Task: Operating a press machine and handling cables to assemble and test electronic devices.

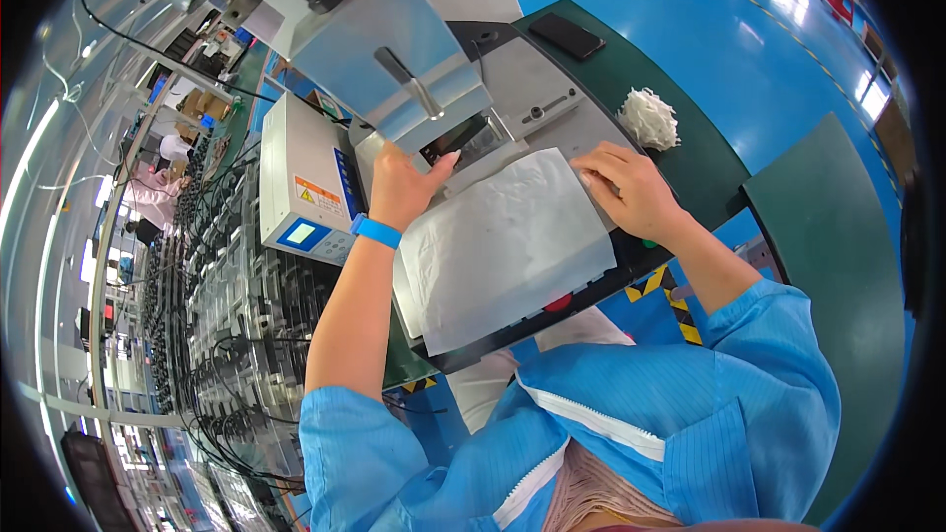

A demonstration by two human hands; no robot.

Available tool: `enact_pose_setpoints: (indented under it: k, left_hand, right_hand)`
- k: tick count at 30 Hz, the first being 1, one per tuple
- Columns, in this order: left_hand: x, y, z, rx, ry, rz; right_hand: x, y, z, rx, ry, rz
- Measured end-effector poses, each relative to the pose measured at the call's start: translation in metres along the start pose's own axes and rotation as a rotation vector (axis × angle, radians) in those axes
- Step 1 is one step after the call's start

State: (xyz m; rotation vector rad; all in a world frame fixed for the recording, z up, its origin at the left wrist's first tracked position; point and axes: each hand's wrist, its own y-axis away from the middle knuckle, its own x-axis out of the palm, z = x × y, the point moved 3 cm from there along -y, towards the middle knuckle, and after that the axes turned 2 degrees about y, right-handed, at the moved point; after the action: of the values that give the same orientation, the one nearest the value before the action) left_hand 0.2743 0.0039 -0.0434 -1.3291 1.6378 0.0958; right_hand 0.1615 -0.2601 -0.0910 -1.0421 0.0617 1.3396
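Note:
My left hand (402, 182), with a blue band (375, 232) at its wrist, reaches under the metal head (389, 59) of a bench press. Its thumb is stretched out beside a dark, glossy flat piece (451, 142) in the metal fixture (501, 146); the other fingers are mostly hidden. My right hand (631, 189) is at the upper right edge of a creased white sheet (507, 236) spread over the front of the machine. Its fingers are bent and drawn together; whatever is between them is too small to make out.
A white control box (301, 177) with a small screen stands left of the press. Beyond my right hand, a white shaggy bundle (648, 119) and a black phone (567, 36) lie on the green table (705, 163). A red button (558, 303) shows at the machine's front edge.

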Motion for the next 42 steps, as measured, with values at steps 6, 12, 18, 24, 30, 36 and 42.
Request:
enact_pose_setpoints:
  k: [6,12,18,24,30,36,42]
  left_hand:
    - [0.011,-0.007,-0.003,0.01,-0.066,0.165]
    - [0.013,-0.004,0.009,-0.022,-0.03,0.274]
    - [0.011,-0.005,0.003,-0.146,-0.019,0.351]
    - [0.019,-0.004,0.006,-0.042,-0.066,0.322]
    - [0.02,-0.002,0.009,-0.033,0.042,0.25]
    - [0.001,0.031,0.001,-0.198,0.089,-0.046]
    - [-0.03,0.103,0.013,-0.102,-0.298,-0.153]
  right_hand:
    - [0.002,0.001,-0.003,-0.08,0.018,-0.053]
    - [0.004,0.002,-0.005,-0.095,-0.001,-0.035]
    - [0.002,-0.045,-0.01,-0.06,-0.034,0.102]
    - [0.096,-0.145,-0.02,-0.129,0.324,0.074]
    - [0.084,-0.17,-0.035,-0.147,0.747,0.042]
    - [0.037,-0.094,-0.02,-0.03,0.33,0.182]
    - [0.032,-0.052,-0.012,-0.155,0.318,0.261]
